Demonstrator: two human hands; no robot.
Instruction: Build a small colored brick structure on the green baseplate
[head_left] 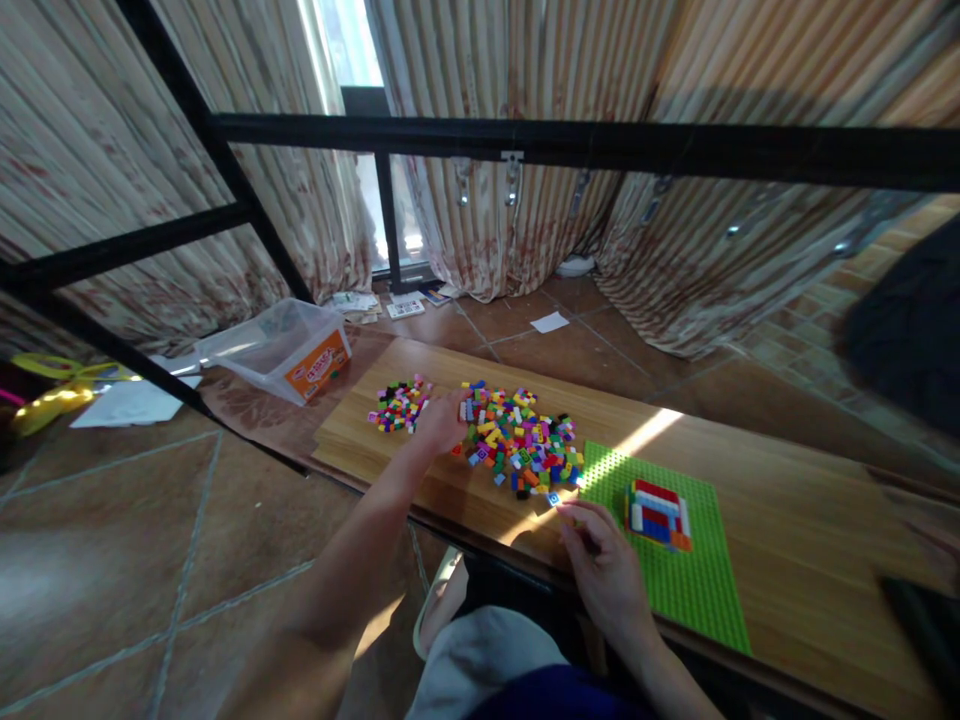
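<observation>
My left hand (442,420) reaches down among loose toy bricks, between a smaller heap (401,403) on the left and a larger, many-coloured heap (525,440). Its fingertips are hidden behind the back of the hand, so I cannot see whether they grip a brick. At the near edge of the larger heap, my right hand (604,565) has thumb and forefinger pinched on a small light-blue and white brick (554,499). Just right of that hand lies a green baseplate (694,580). A low block structure (657,515) of red, white, blue and orange bricks stands on it.
The bricks lie on a long wooden tabletop (810,560). A clear plastic bin (277,345) with an orange label stands at its left end. A black metal frame (570,135) crosses in front of striped curtains (517,230). Papers (550,322) lie on the tiled floor.
</observation>
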